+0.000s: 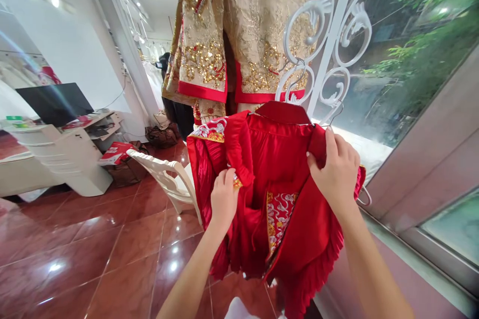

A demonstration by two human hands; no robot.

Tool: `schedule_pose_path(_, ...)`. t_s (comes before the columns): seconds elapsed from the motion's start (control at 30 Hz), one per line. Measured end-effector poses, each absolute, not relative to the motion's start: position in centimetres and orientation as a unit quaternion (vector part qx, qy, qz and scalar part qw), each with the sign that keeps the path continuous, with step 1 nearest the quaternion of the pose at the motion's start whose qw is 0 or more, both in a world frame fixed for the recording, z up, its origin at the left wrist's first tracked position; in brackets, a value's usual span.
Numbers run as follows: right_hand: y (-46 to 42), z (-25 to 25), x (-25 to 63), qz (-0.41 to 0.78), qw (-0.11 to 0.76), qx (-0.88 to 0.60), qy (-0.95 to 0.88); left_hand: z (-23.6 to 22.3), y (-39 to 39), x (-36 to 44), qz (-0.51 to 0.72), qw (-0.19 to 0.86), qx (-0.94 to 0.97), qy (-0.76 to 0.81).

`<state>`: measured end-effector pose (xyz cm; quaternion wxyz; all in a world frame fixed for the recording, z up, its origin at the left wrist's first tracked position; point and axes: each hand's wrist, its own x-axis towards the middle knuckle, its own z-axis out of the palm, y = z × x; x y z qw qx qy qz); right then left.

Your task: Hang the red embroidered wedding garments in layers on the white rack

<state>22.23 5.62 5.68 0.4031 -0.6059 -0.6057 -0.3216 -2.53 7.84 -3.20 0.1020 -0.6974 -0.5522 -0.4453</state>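
Both forearms are bare for as far as they show, slim and smooth, tapering to narrow wrists. The left forearm [194,269] enters from about 7 o'clock, the right forearm [368,264] from between 4 and 5 o'clock. The left hand [224,197] and right hand [336,169] are ungloved, with slender fingers; details of the nails are too small to tell. At 6 o'clock is a rounded white patch [239,309], perhaps clothing or footwear; which, I cannot tell.

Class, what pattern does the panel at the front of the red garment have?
Silver swirls with gold edging on red, clearest in the head view.
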Motion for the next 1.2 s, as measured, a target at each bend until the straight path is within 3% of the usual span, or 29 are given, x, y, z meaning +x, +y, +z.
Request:
schedule_pose_path(0.37,7.2,7.6,24.1,-0.288,0.458,-0.591,-0.598,-1.6,4.1,7.7,-0.373,0.006,-0.817,-0.441)
schedule_pose_path(0.7,6.4,8.0,25.9,-0.256,0.382,-0.571,-0.680,-7.0,4.9,0.5,-0.489,-0.121,-0.670,-0.545)
schedule_pose_path(0.87,4.5,3.4,22.9,-0.236,0.441,-0.588,-0.636,-10.0,4.7,-0.5,-0.556,-0.203,-0.597,-0.542)
schedule_pose_path(0.97,2.7,-4.2,19.7,-0.060,0.428,-0.628,-0.647,-10.7,4.8,-0.6,-0.572,-0.285,-0.579,-0.506)
schedule_pose_path(1.07,1.7,-12.3,16.9,0.241,0.364,-0.689,-0.579,-11.0,4.7,-0.5,-0.576,-0.315,-0.569,-0.495)
schedule_pose_path(1.13,1.9,-16.1,15.7,0.388,0.422,-0.666,-0.477,-11.2,4.6,-0.3,-0.573,-0.318,-0.566,-0.500)
schedule_pose_path(1.2,2.6,-18.2,14.9,0.459,0.464,-0.637,-0.410,-11.4,4.5,-0.2,-0.573,-0.321,-0.560,-0.505)
